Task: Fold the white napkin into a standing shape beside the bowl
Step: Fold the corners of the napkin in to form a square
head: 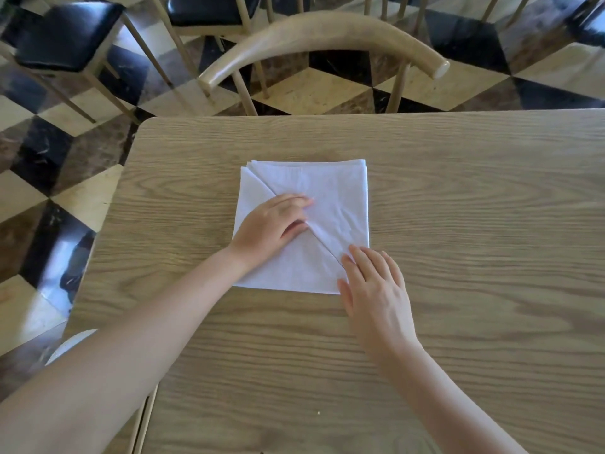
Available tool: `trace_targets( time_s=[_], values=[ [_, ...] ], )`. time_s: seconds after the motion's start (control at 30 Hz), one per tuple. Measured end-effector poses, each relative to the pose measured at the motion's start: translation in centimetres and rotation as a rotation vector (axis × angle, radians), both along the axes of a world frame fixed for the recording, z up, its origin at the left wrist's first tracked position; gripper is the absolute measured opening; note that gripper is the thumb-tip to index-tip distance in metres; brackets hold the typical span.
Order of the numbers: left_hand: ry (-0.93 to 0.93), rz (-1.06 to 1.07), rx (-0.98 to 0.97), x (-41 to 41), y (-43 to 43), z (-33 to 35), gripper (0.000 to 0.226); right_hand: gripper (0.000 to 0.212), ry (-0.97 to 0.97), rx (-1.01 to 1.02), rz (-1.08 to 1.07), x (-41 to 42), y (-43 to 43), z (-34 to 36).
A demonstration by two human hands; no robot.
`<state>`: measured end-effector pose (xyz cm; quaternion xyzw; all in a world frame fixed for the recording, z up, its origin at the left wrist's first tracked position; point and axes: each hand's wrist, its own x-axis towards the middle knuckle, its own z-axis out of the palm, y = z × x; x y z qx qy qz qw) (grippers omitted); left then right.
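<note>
The white napkin (327,191) lies flat on the wooden table (474,208) as a folded square of several layers. A diagonal crease runs from its upper left to its lower right, with the top layer turned over along it. My left hand (271,227) presses flat on the middle of the crease, fingers pointing right. At the napkin's lower right corner, the fingertips of my right hand (373,290) rest on the end of the crease, palm down on the table. Of the white bowl (70,344) only a rim shows at the table's left edge, behind my left forearm.
A curved wooden chair back (327,31) stands just beyond the table's far edge. More chairs with black seats (62,34) stand on the checkered floor at the back left. The table's left edge runs diagonally near my left arm.
</note>
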<state>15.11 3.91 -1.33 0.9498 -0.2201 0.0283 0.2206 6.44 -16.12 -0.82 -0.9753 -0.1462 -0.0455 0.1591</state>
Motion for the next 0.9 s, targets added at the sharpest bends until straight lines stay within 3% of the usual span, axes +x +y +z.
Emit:
trace_targets(
  time_s=[0.2, 0.3, 0.4, 0.63, 0.9],
  values=[
    [-0.052, 0.018, 0.070, -1.8, -1.8, 0.3, 0.015, 0.033, -0.053, -0.072, 0.209, -0.1, -3.1, 0.6],
    [-0.028, -0.174, 0.101, -5.2, -3.4, -0.4, 0.041, 0.026, -0.108, -0.052, 0.250, 0.0, -3.8, 0.5],
    [-0.006, -0.156, 0.157, -8.0, -4.4, -1.0, 0.055, 0.020, -0.181, -0.020, 0.286, 0.3, -3.8, 0.4],
    [-0.136, -0.037, 0.102, -9.6, -6.8, -1.3, 0.037, 0.036, -0.216, -0.043, 0.214, -1.1, -3.2, 0.5],
    [-0.177, 0.013, 0.011, -9.8, -7.6, -1.6, 0.031, 0.022, -0.156, 0.102, 0.138, -1.3, -3.0, -0.1]
  ],
)
